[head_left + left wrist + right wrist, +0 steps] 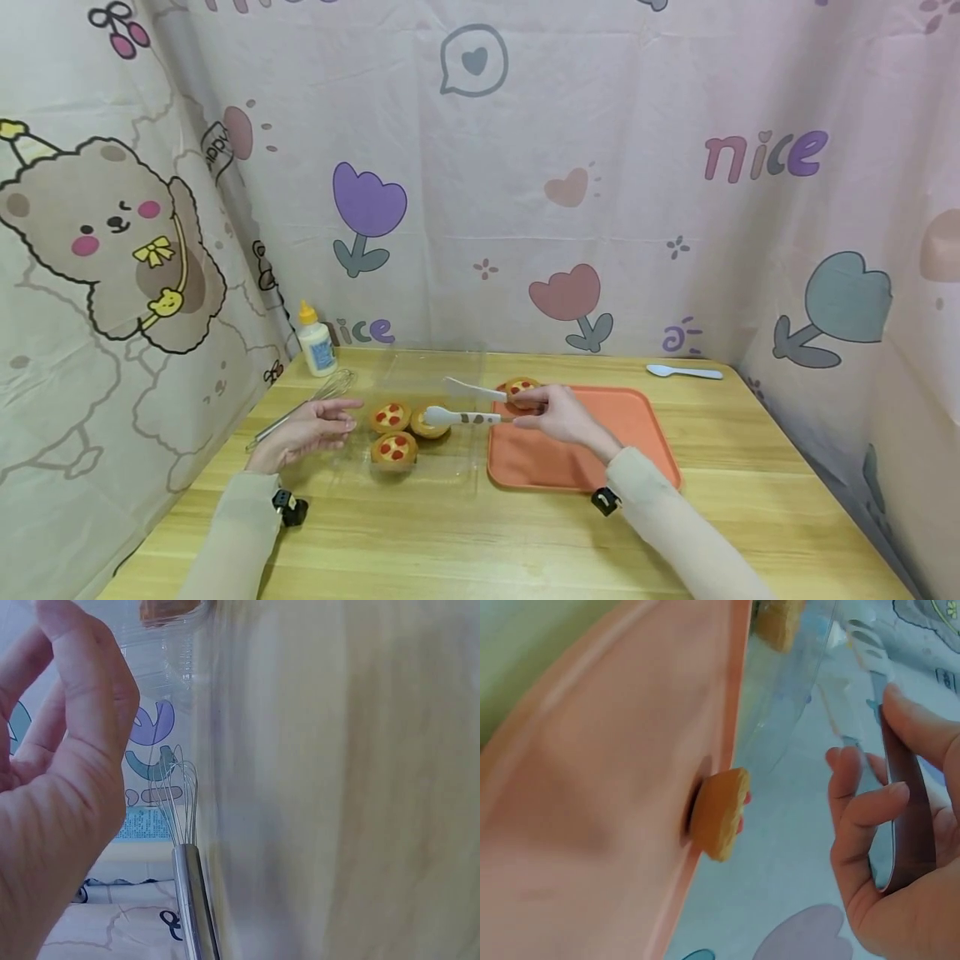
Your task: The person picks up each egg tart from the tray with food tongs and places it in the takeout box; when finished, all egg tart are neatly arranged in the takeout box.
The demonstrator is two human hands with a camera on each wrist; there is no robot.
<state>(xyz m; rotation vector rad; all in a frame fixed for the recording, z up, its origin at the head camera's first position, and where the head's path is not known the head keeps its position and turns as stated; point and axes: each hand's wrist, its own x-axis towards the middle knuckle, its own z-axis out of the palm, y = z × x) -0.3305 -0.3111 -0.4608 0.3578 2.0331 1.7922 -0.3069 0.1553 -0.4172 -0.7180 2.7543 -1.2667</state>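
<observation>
My right hand point(558, 414) holds a pair of tongs point(472, 418) with pale tips. The tips are spread apart and point left, over the side of a clear plastic container point(450, 477). Between thumb and fingers, the metal bend of the tongs point(913, 832) shows in the right wrist view. Three mini pizza tarts point(394, 450) with red toppings sit in the container. A similar tart point(522, 387) rests at the far left corner of an orange tray point(585, 454), just beyond the right hand. My left hand point(309, 429) holds nothing, its fingers loosely bent beside the container.
A metal whisk point(300, 410) lies on the table behind the left hand. At the back left stands a white glue bottle point(318, 346) with a yellow cap. A pale blue spoon point(684, 372) lies at the back right. A patterned curtain point(480, 167) hangs behind the table.
</observation>
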